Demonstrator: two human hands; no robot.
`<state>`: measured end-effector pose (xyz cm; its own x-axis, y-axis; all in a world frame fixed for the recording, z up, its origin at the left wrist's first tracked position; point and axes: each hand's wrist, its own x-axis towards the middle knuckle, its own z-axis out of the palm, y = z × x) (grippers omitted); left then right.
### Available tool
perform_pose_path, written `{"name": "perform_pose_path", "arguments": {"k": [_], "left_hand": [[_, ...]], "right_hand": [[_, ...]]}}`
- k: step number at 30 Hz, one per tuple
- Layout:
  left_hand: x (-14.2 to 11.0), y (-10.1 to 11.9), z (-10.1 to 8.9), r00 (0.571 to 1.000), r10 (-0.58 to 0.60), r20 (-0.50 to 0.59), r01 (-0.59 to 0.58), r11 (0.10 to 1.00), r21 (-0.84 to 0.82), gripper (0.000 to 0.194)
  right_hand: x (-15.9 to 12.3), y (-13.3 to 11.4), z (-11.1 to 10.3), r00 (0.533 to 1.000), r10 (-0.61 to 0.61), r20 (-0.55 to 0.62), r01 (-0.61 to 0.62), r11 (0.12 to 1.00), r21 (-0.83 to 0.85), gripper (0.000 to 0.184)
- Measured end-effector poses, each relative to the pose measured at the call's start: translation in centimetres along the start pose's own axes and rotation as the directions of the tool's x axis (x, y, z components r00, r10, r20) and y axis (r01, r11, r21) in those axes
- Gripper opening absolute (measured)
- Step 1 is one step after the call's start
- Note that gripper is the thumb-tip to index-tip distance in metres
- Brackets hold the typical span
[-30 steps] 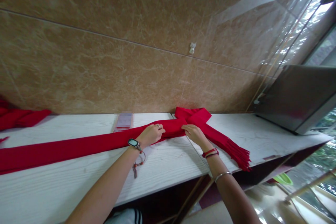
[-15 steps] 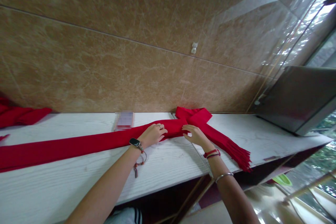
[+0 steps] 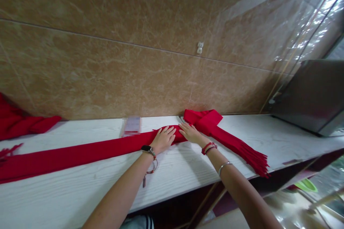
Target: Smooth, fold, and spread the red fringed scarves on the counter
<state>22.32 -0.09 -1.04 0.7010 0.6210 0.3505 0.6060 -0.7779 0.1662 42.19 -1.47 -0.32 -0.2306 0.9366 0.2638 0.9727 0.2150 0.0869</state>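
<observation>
A long red scarf [image 3: 80,155] lies in a folded strip along the white counter [image 3: 113,186], running out of view at the left. My left hand [image 3: 164,139] rests flat on its right part, fingers stretched out. Close beside it, my right hand [image 3: 190,133] lies on the scarf's right end, palm down with fingers extended. Just right of my hands is another red stretch of scarf [image 3: 231,143], crossed over itself near the wall, its fringe hanging at the counter's front edge. Whether the two red pieces join is hidden under my right hand.
A blurred packet [image 3: 131,126] lies against the tiled wall [image 3: 107,78]. More bunched red cloth [image 3: 29,121] sits at the far left. A dark grey box-shaped appliance [image 3: 317,93] stands at the right end. Below it, a green basin [image 3: 306,185] shows beyond the counter edge.
Both hands have gone from curled fingers to flat, spread ones pressed on the scarf. My right hand has come closer to my left. The view has shifted slightly.
</observation>
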Motion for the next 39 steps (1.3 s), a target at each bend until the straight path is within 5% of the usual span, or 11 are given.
{"name": "perform_pose_path", "arguments": {"k": [6, 19, 28, 35, 39], "left_hand": [[0.4, -0.5, 0.2, 0.996, -0.093, -0.008, 0.093, 0.995, -0.034, 0.045], [-0.2, 0.0, 0.4, 0.998, -0.056, 0.021, 0.056, 0.998, -0.005, 0.044], [-2.4, 3.1, -0.1, 0.998, 0.004, 0.069, 0.000, 0.999, -0.053, 0.046], [-2.4, 2.8, -0.1, 0.996, 0.032, 0.085, -0.027, 0.998, -0.055, 0.047], [-4.7, 1.9, -2.0, 0.993, 0.042, 0.113, -0.038, 0.998, -0.040, 0.051]], "right_hand": [[-0.1, 0.3, 1.0, 1.000, 0.001, -0.004, -0.001, 0.998, -0.059, 0.048], [-0.7, 0.7, 1.5, 0.984, -0.173, -0.030, 0.162, 0.960, -0.230, 0.041], [-5.1, 0.7, -0.4, 0.972, -0.235, 0.028, 0.235, 0.942, -0.240, 0.035], [-5.8, -0.9, -1.5, 0.987, -0.155, 0.039, 0.160, 0.961, -0.224, 0.035], [-5.4, -1.6, -3.8, 0.989, -0.130, 0.068, 0.143, 0.962, -0.231, 0.035]]}}
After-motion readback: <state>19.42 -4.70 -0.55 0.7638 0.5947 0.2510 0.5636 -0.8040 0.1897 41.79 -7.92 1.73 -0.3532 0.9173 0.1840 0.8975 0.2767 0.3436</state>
